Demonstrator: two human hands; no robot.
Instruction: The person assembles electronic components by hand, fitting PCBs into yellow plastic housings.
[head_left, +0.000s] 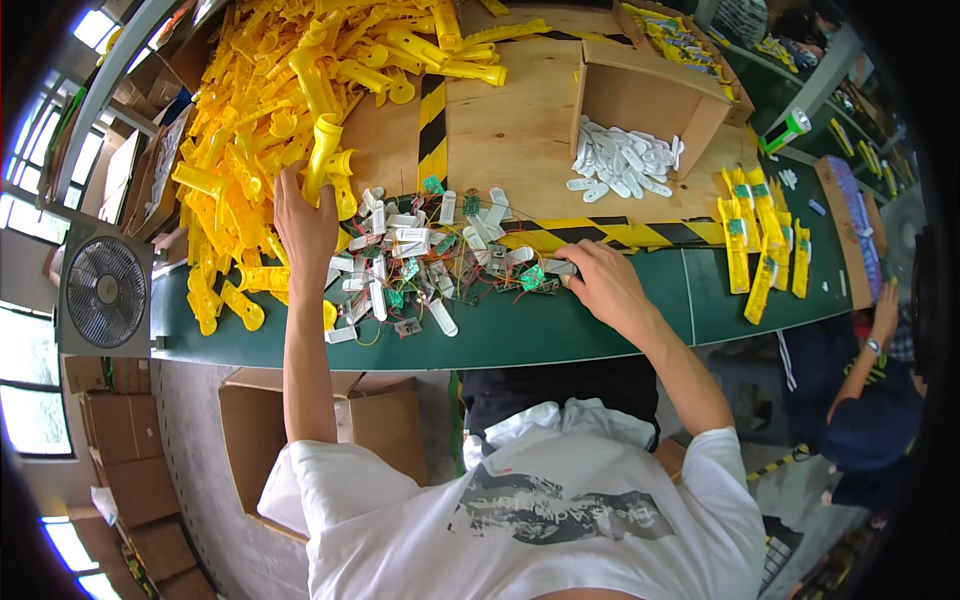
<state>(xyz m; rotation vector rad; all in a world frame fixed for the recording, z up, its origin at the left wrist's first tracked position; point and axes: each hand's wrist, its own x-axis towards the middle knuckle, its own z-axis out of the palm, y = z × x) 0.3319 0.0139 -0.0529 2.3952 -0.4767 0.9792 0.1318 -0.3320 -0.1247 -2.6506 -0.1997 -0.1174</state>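
My left hand (306, 222) has its thumb and fingers closed around the lower end of a yellow plastic housing (322, 150), a flared tube, at the edge of a large heap of yellow housings (240, 130). At the right end of a tangle of small circuit boards, thin wires and white plastic pieces (410, 245), my right hand (603, 283) is curled shut. Its fingertips meet beside a white piece (557, 267); what lies between them is partly hidden.
A tipped cardboard box (650, 95) spills white plastic parts (625, 160). Yellow assembled pieces (765, 235) lie on the green table (560, 335) at right. A green-and-white flashlight (787, 131) stands beyond. A fan (105, 290) is at left; another person's arm (868, 350) reaches in at far right.
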